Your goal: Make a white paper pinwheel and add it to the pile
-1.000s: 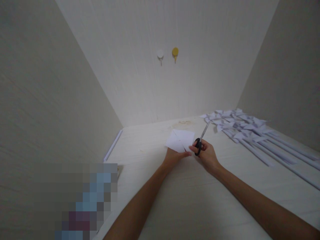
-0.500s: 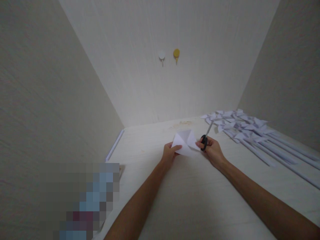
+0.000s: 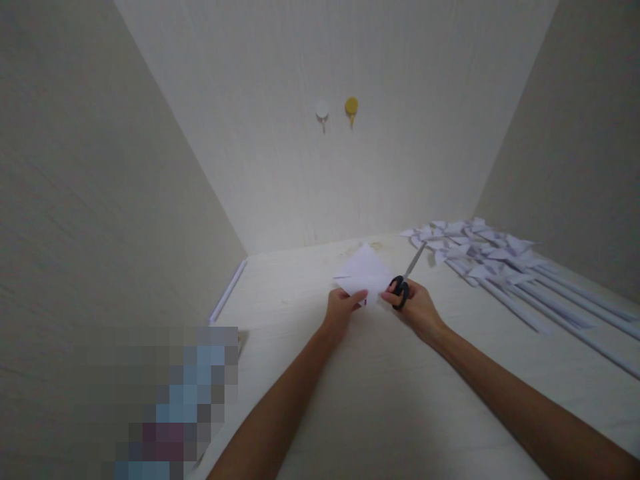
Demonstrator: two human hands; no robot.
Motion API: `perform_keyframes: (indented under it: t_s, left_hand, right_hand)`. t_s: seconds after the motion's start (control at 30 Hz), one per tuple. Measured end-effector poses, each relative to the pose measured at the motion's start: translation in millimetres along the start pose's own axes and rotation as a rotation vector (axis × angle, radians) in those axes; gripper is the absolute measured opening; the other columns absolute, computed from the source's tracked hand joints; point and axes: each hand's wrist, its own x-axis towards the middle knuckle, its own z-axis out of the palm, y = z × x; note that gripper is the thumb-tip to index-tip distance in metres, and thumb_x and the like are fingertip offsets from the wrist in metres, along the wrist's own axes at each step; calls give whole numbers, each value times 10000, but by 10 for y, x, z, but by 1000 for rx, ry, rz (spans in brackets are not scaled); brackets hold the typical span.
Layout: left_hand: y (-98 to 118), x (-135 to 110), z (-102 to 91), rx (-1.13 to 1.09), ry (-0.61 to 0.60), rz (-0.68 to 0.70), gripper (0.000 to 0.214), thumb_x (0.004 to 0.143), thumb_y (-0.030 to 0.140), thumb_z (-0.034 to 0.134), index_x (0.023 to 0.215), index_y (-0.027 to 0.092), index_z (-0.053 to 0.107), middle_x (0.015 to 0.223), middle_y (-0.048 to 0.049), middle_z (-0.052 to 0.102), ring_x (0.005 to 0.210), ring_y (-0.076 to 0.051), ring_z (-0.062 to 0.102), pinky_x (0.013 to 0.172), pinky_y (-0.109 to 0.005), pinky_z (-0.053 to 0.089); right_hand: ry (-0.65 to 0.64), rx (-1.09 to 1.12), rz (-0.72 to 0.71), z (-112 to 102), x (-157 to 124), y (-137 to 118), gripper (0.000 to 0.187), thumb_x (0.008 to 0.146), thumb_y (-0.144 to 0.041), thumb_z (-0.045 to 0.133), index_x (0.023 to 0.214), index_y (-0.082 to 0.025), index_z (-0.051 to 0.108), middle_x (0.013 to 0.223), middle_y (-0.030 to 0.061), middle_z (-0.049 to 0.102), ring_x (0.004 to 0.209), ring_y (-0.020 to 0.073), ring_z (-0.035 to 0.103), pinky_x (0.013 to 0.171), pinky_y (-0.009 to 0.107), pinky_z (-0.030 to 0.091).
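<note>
A white sheet of paper [image 3: 364,270] with slits in it is held up over the pale table. My left hand [image 3: 343,309] pinches its lower left edge between thumb and fingers. In my right hand [image 3: 416,308] is a pair of scissors [image 3: 401,291] with black handles, its blades closed and pointing up and to the right. The thumb and fingertip of that hand are close to the paper's lower right edge; whether they touch it I cannot tell.
White paper pinwheels [image 3: 495,257] on rolled-paper sticks [image 3: 565,312] are piled on the right. A single paper roll [image 3: 229,291] lies along the left edge. A white hook [image 3: 322,110] and a yellow hook [image 3: 351,107] are on the wall. A blurred patch covers the lower left.
The paper has been turned so that a corner points away from me. My right hand has shifted slightly left and down with the scissors. My left hand still grips the paper.
</note>
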Motion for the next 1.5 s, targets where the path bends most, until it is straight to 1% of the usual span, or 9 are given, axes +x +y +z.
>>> perform_keyframes:
  t_s: [0.1, 0.23, 0.37, 0.47, 0.67, 0.8, 0.97, 1.3, 1.5]
  left_hand:
    - [-15, -16, 0, 146, -16, 21, 335, 499, 252, 718, 802, 130, 645, 754, -45, 665, 648, -154, 600, 620, -286, 471]
    - [-8, -33, 2, 157, -33, 65, 409, 526, 269, 706, 904, 140, 618, 868, -66, 658, 729, -173, 606, 648, -294, 482]
    - [12, -45, 11, 162, -42, 136, 376, 539, 244, 697, 890, 130, 620, 916, -79, 648, 804, -177, 597, 722, -296, 472]
    - [2, -40, 12, 179, -40, 122, 362, 540, 237, 693, 879, 133, 621, 879, -72, 653, 764, -174, 600, 659, -288, 486]
    - [3, -4, 25, -42, 195, 64, 348, 517, 192, 693, 851, 137, 616, 856, -50, 646, 728, -164, 600, 576, -257, 493]
    - [50, -1, 37, -148, 260, 68, 315, 523, 171, 681, 830, 137, 619, 833, -39, 646, 718, -153, 601, 578, -246, 495]
    - [39, -31, 60, -100, 237, 84, 325, 522, 190, 690, 835, 133, 622, 793, -36, 649, 668, -145, 605, 566, -248, 502]
    - [-7, -52, 77, -10, 123, 101, 376, 541, 238, 692, 896, 141, 617, 846, -53, 649, 660, -135, 603, 546, -241, 509]
    - [52, -117, 132, 93, 139, 81, 275, 515, 208, 695, 769, 126, 630, 793, -58, 651, 660, -155, 601, 559, -265, 507]
  right_hand:
    - [4, 4, -19, -1, 0, 0, 275, 534, -296, 707, 586, -171, 468, 462, -80, 401, 421, 50, 321, 398, 198, 229]
    - [-6, 1, -50, -6, 0, -24, 283, 521, -295, 707, 590, -172, 461, 478, -76, 414, 431, 53, 339, 405, 197, 247]
    - [-13, -43, -58, 3, -6, -31, 288, 511, -297, 711, 589, -170, 464, 467, -77, 413, 431, 53, 347, 407, 193, 258]
    - [15, -42, -85, -4, -1, -21, 283, 525, -310, 705, 600, -171, 470, 473, -75, 428, 431, 52, 353, 407, 190, 261]
    - [15, -82, -14, -20, 8, -23, 303, 558, -405, 660, 624, -167, 484, 507, -39, 508, 407, 56, 343, 381, 201, 237]
    - [-59, -177, -20, 14, -23, -9, 321, 503, -387, 694, 581, -173, 468, 498, -39, 508, 453, 83, 428, 428, 211, 309]
    - [-137, -191, -33, 86, -68, 8, 288, 524, -365, 688, 603, -167, 494, 578, -2, 575, 504, 103, 488, 469, 223, 352]
    - [-106, -58, -12, 100, -85, -51, 265, 550, -347, 674, 598, -166, 487, 523, -44, 507, 468, 74, 418, 450, 211, 298]
    - [-139, -21, 56, 91, -83, -34, 245, 532, -303, 685, 604, -164, 497, 494, -62, 477, 452, 63, 392, 437, 203, 272]
